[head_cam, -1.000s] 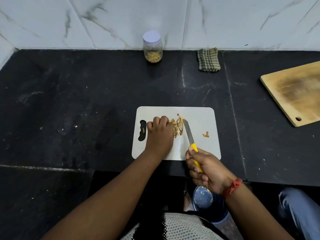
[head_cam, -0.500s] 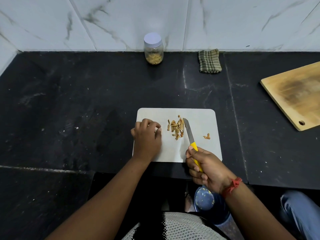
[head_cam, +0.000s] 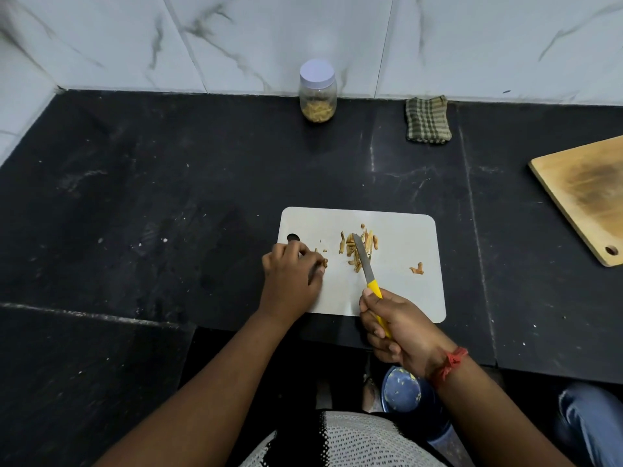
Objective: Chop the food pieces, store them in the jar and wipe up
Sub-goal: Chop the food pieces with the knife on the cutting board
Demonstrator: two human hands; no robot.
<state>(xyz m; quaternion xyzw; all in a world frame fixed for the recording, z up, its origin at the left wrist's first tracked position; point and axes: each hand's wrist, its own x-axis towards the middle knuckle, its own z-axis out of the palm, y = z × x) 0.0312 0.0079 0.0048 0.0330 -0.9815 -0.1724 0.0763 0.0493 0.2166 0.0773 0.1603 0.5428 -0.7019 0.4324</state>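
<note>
Food pieces lying mid white cutting board, chopping step underway. Right hand gripping yellow knife, blade resting over pile. Left hand pinching stray piece at board's left edge. Jar standing lidded at wall, cloth nearby. Next, likely: adding stray to pile, continuing cuts.
</note>
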